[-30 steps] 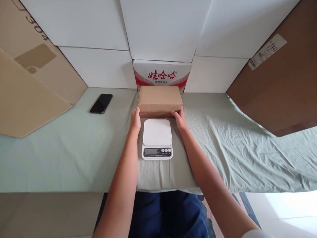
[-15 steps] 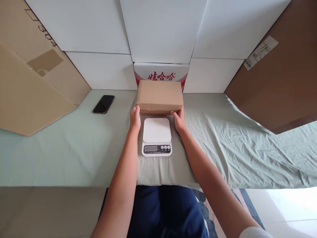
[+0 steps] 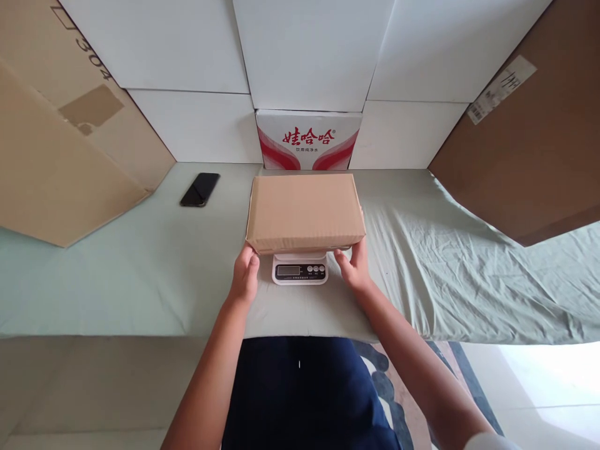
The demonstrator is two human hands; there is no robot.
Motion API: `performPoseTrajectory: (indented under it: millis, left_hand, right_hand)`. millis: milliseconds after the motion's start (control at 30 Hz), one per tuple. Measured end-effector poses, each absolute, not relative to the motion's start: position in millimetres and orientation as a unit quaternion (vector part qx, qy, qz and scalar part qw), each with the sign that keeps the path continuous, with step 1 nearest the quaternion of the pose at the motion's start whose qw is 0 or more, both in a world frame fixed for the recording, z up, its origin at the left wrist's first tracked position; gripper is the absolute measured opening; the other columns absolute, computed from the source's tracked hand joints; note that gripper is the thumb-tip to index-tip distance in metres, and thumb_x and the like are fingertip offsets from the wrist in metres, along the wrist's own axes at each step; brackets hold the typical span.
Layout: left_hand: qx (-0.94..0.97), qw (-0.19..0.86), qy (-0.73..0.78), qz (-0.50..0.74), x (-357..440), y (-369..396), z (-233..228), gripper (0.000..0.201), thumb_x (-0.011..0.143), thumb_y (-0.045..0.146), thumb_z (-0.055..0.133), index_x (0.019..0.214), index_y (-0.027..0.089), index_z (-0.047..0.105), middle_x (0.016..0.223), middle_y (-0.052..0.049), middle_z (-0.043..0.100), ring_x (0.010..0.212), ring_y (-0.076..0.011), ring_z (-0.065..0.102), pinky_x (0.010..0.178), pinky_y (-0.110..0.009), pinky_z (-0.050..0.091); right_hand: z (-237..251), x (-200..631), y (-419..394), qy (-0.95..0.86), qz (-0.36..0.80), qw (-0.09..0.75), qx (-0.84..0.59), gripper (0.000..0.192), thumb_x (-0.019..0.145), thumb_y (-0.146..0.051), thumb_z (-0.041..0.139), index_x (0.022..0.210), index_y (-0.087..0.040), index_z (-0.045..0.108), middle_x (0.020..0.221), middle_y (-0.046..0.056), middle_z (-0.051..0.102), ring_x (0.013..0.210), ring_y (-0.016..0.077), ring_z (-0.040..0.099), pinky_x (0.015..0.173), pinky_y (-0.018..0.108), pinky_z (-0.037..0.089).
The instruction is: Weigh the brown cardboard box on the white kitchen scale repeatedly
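A closed brown cardboard box [image 3: 304, 209] is held between my two hands above a white digital kitchen scale [image 3: 300, 274]. My left hand [image 3: 245, 272] grips the box's near left corner, thumb in front. At the near right corner, my right hand [image 3: 355, 265] has its thumb along the lower edge and its fingers up the side. The box hides most of the scale's weighing plate; its blank-looking display and round buttons show in front. Whether the box touches the plate, I cannot tell.
A black smartphone [image 3: 200, 189] lies on the green cloth [image 3: 140, 269] to the left. Behind stands a white and red printed carton [image 3: 308, 141] against white panels [image 3: 309, 56]. Large cardboard sheets flank both sides, left [image 3: 70, 181] and right [image 3: 525, 156].
Both hands have brought the cardboard box nearer to me and raised it, so it now covers the scale's plate. The printed carton behind is uncovered. The view has shifted slightly.
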State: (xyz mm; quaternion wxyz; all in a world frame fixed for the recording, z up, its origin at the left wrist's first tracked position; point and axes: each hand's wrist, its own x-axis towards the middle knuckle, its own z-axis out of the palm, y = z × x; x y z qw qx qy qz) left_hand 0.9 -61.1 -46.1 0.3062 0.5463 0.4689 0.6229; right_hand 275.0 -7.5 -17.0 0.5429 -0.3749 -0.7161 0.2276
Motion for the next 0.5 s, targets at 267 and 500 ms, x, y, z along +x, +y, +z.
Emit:
performPoseTrajectory:
  millis: [267, 500]
  left_hand:
    - [0.524, 0.304, 0.490, 0.627, 2.3, -58.8, -44.6, 0.072, 0.098, 0.074, 0.041, 0.144, 0.022, 0.059, 0.141, -0.016, 0.068, 0.140, -0.0344, 0.060, 0.117, -0.048, 0.048]
    - [0.527, 0.302, 0.481, 0.633, 2.2, -58.3, -44.7, 0.069, 0.099, 0.071, 0.041, 0.144, 0.023, 0.060, 0.144, -0.014, 0.067, 0.144, -0.0324, 0.057, 0.121, -0.046, 0.045]
  right_hand:
    - [-23.5, 266.5, -16.8, -0.687, 0.242, 0.551, -0.408, 0.082, 0.094, -0.068, 0.056, 0.162, -0.031, 0.033, 0.152, 0.015, 0.054, 0.135, 0.0396, 0.054, 0.113, 0.069, 0.048]
    - [-23.0, 264.0, -12.7, -0.684, 0.253, 0.561, -0.392, 0.083, 0.094, -0.068, 0.054, 0.163, -0.028, 0.029, 0.147, 0.017, 0.055, 0.134, 0.0367, 0.058, 0.103, 0.057, 0.059]
